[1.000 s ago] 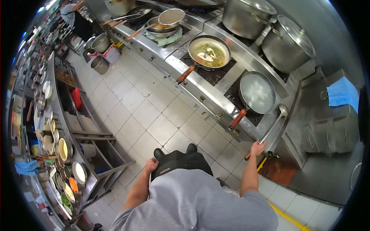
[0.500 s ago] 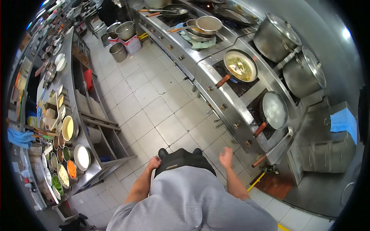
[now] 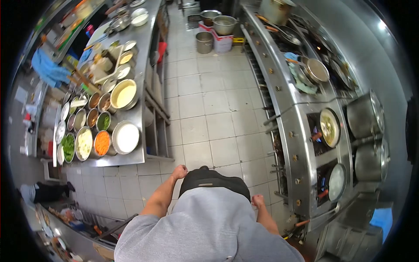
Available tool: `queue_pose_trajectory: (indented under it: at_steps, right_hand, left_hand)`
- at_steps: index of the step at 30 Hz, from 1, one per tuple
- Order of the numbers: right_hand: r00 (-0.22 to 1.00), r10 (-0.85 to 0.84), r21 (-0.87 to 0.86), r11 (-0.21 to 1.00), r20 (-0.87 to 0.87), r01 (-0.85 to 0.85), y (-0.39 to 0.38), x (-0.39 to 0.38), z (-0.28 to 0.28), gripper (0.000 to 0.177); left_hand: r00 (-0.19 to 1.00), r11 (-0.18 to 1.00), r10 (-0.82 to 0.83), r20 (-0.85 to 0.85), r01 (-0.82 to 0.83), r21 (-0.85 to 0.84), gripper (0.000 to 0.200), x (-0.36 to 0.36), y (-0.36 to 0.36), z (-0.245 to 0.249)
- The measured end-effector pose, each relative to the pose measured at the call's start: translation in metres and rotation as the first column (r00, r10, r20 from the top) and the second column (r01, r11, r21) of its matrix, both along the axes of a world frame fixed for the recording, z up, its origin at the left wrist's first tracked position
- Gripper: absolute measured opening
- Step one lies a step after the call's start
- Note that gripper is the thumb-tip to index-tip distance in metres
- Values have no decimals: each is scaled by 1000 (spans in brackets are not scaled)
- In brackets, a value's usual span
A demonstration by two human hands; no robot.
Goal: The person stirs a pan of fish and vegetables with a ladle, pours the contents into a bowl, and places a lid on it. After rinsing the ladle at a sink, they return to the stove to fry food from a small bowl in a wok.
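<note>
Left hand [image 3: 179, 171]: loose fist beside the black trousers [image 3: 214, 181]
Right hand [image 3: 258, 201]: small and blurred; cannot tell whether it is closed
Ladle [image 3: 321, 215]: across the stove's [image 3: 307, 187] near end, handle on the right hand's side
Pans: nearer one [image 3: 336, 184] pale inside, farther one [image 3: 330, 126] yellowish

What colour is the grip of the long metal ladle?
Reddish-brown grip, best seen in the head view.

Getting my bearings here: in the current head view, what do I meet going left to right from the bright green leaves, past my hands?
Bright green leaves → pale cream-coloured pieces → bright orange shreds → round white bowlful → bare left hand → bare right hand → long reddish-handled metal ladle → light-blue cloth.
</note>
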State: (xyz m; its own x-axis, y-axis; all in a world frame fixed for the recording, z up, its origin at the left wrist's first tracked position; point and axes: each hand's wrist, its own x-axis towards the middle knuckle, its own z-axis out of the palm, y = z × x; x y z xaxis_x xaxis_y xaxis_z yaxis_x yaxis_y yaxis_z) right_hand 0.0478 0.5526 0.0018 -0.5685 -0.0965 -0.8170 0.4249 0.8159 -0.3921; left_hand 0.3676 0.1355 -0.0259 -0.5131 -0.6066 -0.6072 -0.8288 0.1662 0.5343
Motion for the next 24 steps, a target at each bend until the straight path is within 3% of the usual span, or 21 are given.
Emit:
queue_pose_trajectory:
  at_steps: [3,6,9,12,18,21,24]
  right_hand:
    - [988,147,-11,989,-37,-148,-48,10,9,18]
    - [915,360,-243,885,-182,-397,-86,3,-17,20]
    - [955,277,-326,898,-105,-296,-114,-16,-64,20]
    - [808,551,-64,817,-210,-574,-171,-22,7,19]
    - [823,568,-6,823,-14,-568,-246,-60,-3,23]
    - [777,627,-35,776,-59,-630,-296,-81,-25,21]
    - [748,658,-217,720,-92,-660,-350,-114,-58,17]
  left_hand:
    - [991,991,131,-19,-131,-1,31,41,-2,-1]
    - [978,977,208,25,-209,32,32,83,8,-13]
    - [934,941,327,144,-336,44,32,108,29,-10]
    - [919,904,350,183,-382,191,33,119,40,-34]
    - [926,894,344,156,-374,249,31,63,4,-4]
    - [920,890,371,128,-392,233,27,28,-41,6]
    - [921,895,376,105,-390,218,25,-6,-100,13]
